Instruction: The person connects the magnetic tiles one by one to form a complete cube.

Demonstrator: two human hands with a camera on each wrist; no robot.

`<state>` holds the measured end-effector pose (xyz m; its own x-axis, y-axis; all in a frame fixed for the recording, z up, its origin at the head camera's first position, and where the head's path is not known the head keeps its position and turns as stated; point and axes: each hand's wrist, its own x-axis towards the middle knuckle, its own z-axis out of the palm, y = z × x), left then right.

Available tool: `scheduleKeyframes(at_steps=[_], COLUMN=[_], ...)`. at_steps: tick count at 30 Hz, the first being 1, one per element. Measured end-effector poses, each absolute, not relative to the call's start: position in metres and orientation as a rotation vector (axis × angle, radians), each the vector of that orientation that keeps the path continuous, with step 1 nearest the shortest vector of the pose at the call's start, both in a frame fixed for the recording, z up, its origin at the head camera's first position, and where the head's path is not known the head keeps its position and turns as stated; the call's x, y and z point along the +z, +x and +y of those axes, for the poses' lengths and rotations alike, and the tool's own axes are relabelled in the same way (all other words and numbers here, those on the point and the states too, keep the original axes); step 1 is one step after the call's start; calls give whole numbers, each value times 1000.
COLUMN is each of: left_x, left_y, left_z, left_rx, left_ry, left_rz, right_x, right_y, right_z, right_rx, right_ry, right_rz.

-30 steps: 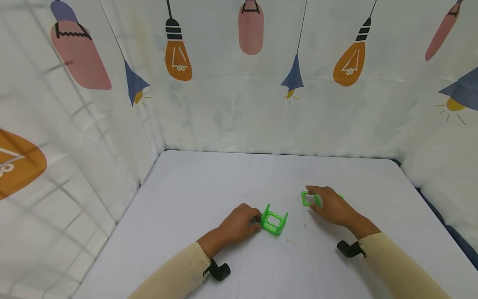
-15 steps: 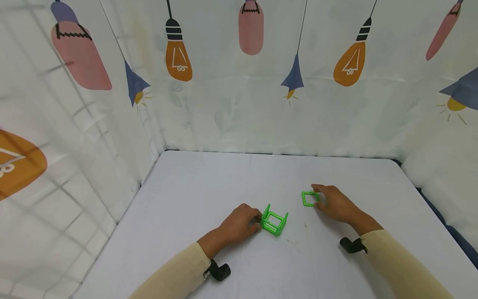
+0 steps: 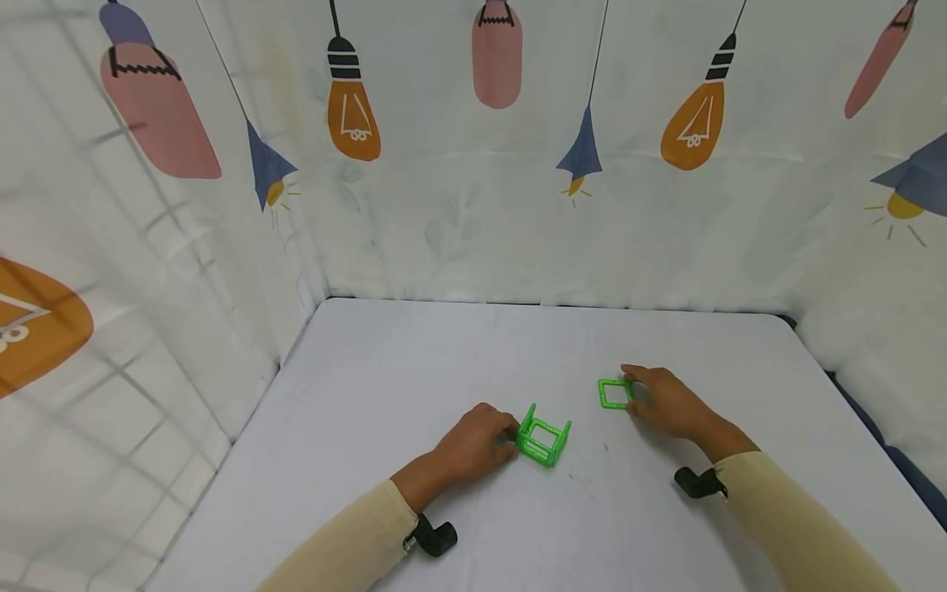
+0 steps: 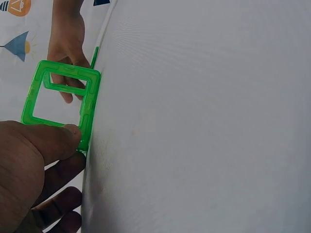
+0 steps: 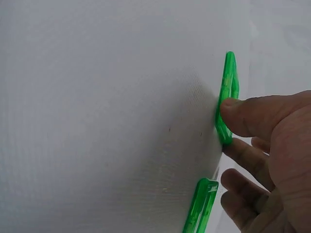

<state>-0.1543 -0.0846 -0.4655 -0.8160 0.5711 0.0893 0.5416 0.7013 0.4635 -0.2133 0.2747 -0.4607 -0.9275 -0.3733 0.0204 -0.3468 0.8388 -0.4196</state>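
Forearms point(image 3: 344, 538) angle in low from both sides, left hand point(image 3: 473, 444) pinching one wall of a boxy green frame point(image 4: 88, 107) on the worktop point(image 3: 444, 349), while the right hand point(image 3: 666, 403), stretched further out, kinda has thumb and fingertips gripping a green square's point(image 3: 602, 395) edge.

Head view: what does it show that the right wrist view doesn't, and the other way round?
Only head: the left hand holding an open green box, and lamps printed on the wall.
Only right wrist: another green piece near the bottom edge, likely hidden by the right hand in the head view.
Both: that hand, the green square it touches, and the white table.
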Motion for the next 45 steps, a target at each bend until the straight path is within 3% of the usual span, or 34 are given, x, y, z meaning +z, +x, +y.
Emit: scheduleKeyframes(at_steps=[45], left_x=[-467], left_y=[-154], left_z=[-85], left_rx=[750], left_ry=[951], left_rz=[2849], right_x=[-456], right_y=[-199], right_z=[277], right_rx=[-819], right_ry=[-508], right_rz=[3125])
